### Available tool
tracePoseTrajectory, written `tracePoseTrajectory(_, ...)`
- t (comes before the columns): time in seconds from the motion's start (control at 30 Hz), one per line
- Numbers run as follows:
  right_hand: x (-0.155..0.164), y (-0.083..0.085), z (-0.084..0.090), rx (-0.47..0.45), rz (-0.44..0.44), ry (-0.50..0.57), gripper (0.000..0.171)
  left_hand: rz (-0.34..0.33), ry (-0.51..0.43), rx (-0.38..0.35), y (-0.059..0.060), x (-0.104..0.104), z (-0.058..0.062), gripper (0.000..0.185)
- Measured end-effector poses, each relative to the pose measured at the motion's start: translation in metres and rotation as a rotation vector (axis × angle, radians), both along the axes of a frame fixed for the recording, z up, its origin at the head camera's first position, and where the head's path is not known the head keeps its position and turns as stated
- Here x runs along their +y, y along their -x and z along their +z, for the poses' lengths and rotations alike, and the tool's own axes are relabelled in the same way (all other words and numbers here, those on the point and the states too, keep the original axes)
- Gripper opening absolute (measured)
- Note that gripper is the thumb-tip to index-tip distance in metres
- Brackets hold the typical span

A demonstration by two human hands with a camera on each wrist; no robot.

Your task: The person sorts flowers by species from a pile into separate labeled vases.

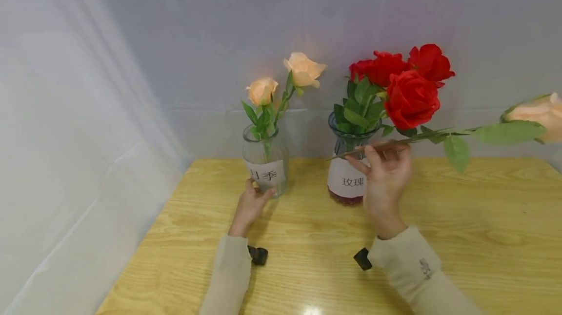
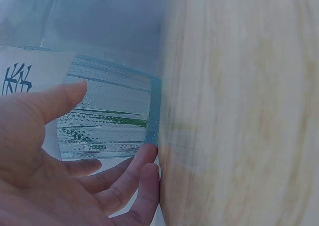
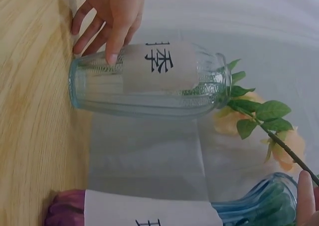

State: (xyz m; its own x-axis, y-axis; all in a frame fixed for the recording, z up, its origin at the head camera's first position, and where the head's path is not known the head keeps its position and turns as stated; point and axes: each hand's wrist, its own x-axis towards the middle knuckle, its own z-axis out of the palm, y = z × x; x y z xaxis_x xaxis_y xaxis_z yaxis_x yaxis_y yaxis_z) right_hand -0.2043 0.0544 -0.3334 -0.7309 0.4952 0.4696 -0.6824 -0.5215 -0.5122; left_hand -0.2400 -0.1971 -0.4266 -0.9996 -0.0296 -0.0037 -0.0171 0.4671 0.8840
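Observation:
My left hand holds the lower left side of a clear glass vase, thumb in front and fingers round the side. Two peach roses stand in that vase, which bears a white paper label with dark characters. My right hand pinches the stem of another peach rose. Its stem lies nearly level, with the bloom out to the right and the cut end pointing left. Behind this hand is a second vase, blue above and purplish below, also labelled, with several red roses.
Both vases stand near the back of a wooden table. Pale cloth hangs behind and at the left. A black wrist camera shows by the left sleeve, another black device by the right one.

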Motion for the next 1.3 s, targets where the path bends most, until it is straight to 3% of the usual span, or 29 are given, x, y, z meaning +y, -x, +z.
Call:
tracePoseTrajectory(0.2, -0.014, -0.003, -0.003, 0.01, 0.022, -0.011, 0.018, -0.007, -0.016, -0.008, -0.003, -0.001, -0.001, 0.073)
tracePoseTrajectory(0.6, -0.042, -0.008, -0.007, -0.055, 0.025, -0.104, 0.017, -0.011, -0.011, -0.017, -0.003, -0.002, -0.001, 0.074)
tracePoseTrajectory(0.87, -0.057, -0.009, -0.012, -0.007, 0.108, -0.072, 0.022, 0.01, -0.011, -0.024, -0.002, 0.0, 0.0, 0.075)
tracePoseTrajectory(1.3, -0.076, -0.014, -0.012, 0.02, 0.143, -0.181, 0.025, 0.013, -0.018, -0.018, -0.001, 0.002, 0.0, 0.074)
